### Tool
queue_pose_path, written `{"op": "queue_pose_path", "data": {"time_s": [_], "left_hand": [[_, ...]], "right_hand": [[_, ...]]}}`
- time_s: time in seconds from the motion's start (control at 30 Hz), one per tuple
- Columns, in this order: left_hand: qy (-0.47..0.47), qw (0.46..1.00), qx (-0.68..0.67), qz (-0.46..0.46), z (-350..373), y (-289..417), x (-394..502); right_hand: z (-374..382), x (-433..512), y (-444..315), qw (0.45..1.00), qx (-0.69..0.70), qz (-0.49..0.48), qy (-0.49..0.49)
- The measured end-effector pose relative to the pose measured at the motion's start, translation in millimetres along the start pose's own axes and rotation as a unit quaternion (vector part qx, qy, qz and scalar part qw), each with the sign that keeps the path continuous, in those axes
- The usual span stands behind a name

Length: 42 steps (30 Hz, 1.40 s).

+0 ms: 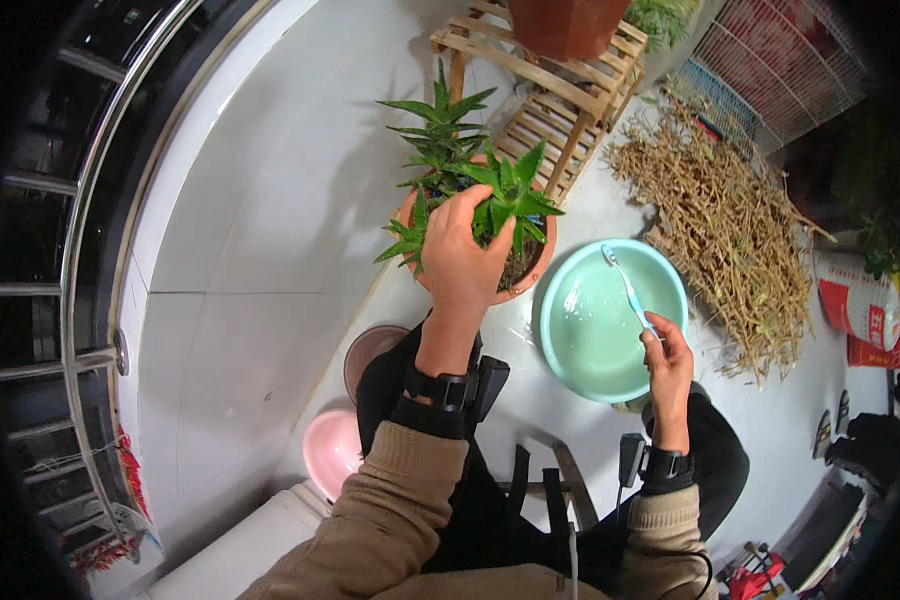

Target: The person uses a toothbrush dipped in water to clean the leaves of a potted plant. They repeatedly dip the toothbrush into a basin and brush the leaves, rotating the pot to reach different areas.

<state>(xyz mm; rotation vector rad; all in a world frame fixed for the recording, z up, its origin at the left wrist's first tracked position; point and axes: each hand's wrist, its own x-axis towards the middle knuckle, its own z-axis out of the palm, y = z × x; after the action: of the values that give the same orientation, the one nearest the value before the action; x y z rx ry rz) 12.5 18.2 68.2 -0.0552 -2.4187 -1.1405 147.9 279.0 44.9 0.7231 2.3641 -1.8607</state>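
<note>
My left hand (465, 247) reaches over a terracotta pot (534, 277), thumb and fingers spread around the leaves of an aloe-like succulent (511, 187). Whether the fingertips press on a leaf cannot be made out. More spiky stems (439, 127) grow at the pot's far left side. Between thumb and fingers, my right hand (667, 356) grips the handle of a light-blue and white toothbrush (627, 289). Its bristle head points away from me, above a mint-green plastic basin (549, 341) that holds clear water.
Beyond the pot stands a slatted wooden plant stand (525, 67) bearing a larger brown pot (566, 26). Dry stalks (720, 225) lie heaped to the right, near a wire cage (780, 67). A pink basin (331, 450) sits at my left, beside a tiled wall (255, 225).
</note>
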Motion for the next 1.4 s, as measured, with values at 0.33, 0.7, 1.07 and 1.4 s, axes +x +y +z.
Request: {"op": "queue_pose_path", "data": {"time_s": [0.33,0.7,1.07,1.4], "left_hand": [[-0.011,0.999,0.005,-0.043,4.2,-2.0,-4.6],[0.011,1.0,0.007,-0.025,6.7,-0.9,-6.3],[0.046,0.998,0.038,0.03,1.5,6.8,-6.8],[0.064,0.994,0.054,0.064,1.0,4.1,-5.8]], "right_hand": [[20.7,16.7,-126.2,0.916,-0.245,-0.306,-0.087],[42.2,61.8,-127.6,0.892,-0.295,-0.319,-0.127],[47.4,60.8,-125.0,0.884,-0.27,-0.371,-0.089],[54.0,54.7,-130.9,0.854,-0.384,-0.337,-0.1]]}}
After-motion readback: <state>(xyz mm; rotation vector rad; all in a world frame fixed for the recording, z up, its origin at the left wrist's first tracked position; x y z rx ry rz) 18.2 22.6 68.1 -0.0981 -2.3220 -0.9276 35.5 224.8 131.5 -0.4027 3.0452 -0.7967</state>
